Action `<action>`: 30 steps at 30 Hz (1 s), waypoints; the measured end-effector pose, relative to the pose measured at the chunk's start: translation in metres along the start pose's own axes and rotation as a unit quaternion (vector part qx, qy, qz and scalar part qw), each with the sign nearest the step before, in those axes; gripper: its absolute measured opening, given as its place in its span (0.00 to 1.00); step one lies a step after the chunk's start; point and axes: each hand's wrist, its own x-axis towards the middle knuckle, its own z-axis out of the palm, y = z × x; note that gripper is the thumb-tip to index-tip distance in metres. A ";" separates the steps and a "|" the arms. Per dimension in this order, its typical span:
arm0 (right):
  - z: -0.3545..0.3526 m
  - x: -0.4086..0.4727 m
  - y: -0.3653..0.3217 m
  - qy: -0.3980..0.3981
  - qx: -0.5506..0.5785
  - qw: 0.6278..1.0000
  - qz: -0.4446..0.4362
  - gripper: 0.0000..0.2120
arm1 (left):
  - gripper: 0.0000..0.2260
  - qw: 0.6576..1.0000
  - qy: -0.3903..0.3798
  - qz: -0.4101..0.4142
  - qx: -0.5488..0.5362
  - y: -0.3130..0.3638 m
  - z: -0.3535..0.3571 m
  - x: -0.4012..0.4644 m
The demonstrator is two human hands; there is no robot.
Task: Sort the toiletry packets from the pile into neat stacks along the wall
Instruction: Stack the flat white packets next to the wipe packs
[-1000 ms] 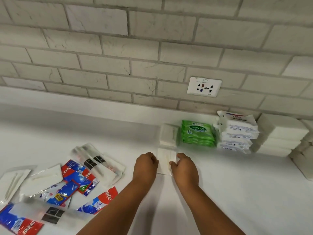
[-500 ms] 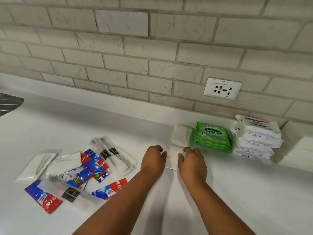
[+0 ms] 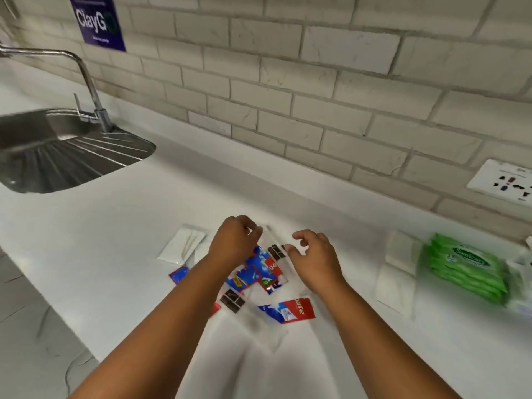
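Note:
The pile lies mid-counter: blue and red toothpaste sachets (image 3: pixel 256 273), a red one (image 3: pixel 289 311) nearer me, clear packets with black labels (image 3: pixel 277 251) (image 3: pixel 233 300), and a white swab packet (image 3: pixel 184 244) at its left. My left hand (image 3: pixel 234 240) is over the pile's far side, fingers curled at the edge of the upper clear packet. My right hand (image 3: pixel 313 256) hovers just right of that packet, thumb and fingers loosely apart, holding nothing. By the wall at right are white flat packets (image 3: pixel 403 251) (image 3: pixel 395 286) and a stack of green wipes (image 3: pixel 466 266).
A steel sink (image 3: pixel 57 156) with a tap (image 3: pixel 86 73) is set into the counter at far left. A wall socket (image 3: pixel 501 180) sits above the stacks. A purple poster (image 3: pixel 98 21) hangs top left. The counter's front edge runs down the lower left.
Both hands left the white flat packet by the wall and moved left to the pile. My view swung left, bringing the sink into sight.

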 end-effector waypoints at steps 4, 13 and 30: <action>0.051 0.012 -0.054 -0.048 0.008 0.998 -0.037 0.13 | 0.09 0.997 0.009 -0.043 0.059 -0.071 -0.062 0.017; 0.155 0.029 -0.126 -0.145 -0.155 0.977 -0.033 0.14 | 0.19 0.980 -0.019 -0.100 0.168 -0.161 -0.108 0.033; 0.189 0.027 -0.142 -0.075 -0.159 0.984 0.003 0.20 | 0.13 0.984 -0.025 -0.110 -0.135 -0.171 -0.115 0.047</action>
